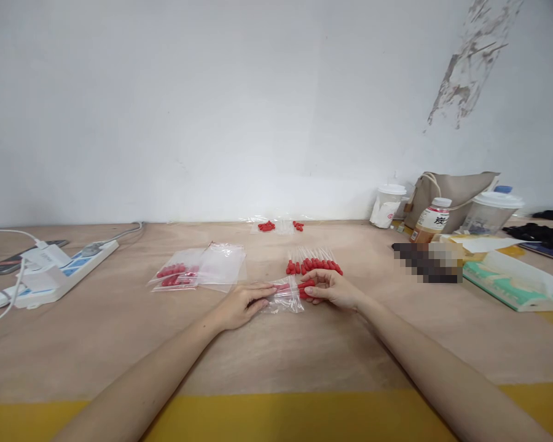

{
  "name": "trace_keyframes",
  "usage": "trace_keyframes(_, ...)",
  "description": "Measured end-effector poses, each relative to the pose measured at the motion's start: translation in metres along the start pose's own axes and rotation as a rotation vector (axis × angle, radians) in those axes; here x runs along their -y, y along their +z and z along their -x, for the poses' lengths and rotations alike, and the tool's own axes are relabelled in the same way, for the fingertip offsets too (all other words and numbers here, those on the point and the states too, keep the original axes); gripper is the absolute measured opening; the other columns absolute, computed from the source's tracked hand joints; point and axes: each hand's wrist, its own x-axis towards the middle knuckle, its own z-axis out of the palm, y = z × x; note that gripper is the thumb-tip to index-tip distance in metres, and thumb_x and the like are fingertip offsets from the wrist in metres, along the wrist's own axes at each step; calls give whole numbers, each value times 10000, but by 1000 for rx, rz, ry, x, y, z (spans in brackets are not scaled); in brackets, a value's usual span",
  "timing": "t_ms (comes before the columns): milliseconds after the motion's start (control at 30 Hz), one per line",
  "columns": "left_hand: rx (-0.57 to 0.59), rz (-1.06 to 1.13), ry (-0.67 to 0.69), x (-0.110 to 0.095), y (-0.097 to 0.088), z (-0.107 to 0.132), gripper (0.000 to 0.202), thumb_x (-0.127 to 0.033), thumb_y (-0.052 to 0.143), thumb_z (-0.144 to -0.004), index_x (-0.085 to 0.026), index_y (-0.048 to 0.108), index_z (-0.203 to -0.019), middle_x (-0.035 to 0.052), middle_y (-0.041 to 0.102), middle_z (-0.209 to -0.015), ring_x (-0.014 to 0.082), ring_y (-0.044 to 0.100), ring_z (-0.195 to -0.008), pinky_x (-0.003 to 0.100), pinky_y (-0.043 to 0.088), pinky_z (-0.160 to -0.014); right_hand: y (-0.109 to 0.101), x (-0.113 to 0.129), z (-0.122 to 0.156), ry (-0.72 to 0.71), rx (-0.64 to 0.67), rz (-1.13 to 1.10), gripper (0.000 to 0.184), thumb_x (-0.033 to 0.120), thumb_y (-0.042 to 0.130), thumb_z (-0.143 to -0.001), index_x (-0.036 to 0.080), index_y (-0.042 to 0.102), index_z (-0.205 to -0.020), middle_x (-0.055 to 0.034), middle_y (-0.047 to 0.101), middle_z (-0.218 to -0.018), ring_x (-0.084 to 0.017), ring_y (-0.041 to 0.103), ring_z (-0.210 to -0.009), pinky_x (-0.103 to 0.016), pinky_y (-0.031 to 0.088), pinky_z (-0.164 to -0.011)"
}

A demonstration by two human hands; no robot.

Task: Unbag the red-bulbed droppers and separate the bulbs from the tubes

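A small clear plastic bag point(286, 302) lies on the table between my hands, with red pieces inside it. My left hand point(244, 304) has the bag's left side between its thumb and fingers. At the bag's right end, my right hand point(332, 290) pinches red-ended pieces point(306, 291), partly hidden by the fingers. Just beyond the right hand lies a row of red-ended pieces with thin clear stems point(313, 265). To the left of my left hand are filled clear bags of red pieces point(175, 274), beside flat clear bags point(221, 265).
Further back sit more red pieces point(266, 226) on clear plastic. A white power strip point(80, 265) with cables is at left. On the right stand a lidded cup point(388, 205), a bottle point(432, 220), a grey bag point(461, 193) and a green-and-white packet point(511, 279).
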Motion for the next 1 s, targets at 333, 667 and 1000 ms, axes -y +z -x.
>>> trace_keyframes(333, 193, -93, 15, 2, -11, 7, 420, -355, 292, -904, -299, 287, -1320, -17, 275, -1394, 171, 212, -1291, 373, 194, -1066, -55, 36, 18, -59, -233, 52, 353, 377, 709, -594, 160, 637, -864, -64, 670, -832, -162, 630, -745, -271, 515, -649)
trace_keyframes(667, 196, -76, -40, -1, -10, 6, 420, -355, 280, -907, -299, 279, -1323, -21, 258, -1402, 168, 187, -1298, 368, 174, -1071, -103, 0, 13, -549, -727, 925, 234, 342, 528, -764, 209, 656, -907, -65, 653, -934, -198, 603, -847, -346, 487, -760)
trace_keyframes(1000, 193, -70, -29, 1, -8, 8, 421, -352, 280, -907, -308, 268, -1326, -28, 251, -1405, 165, 188, -1298, 364, 181, -1068, -81, -19, -4, -603, -580, 1162, 272, 257, 426, -822, 206, 631, -993, -61, 639, -984, -183, 582, -908, -315, 464, -825)
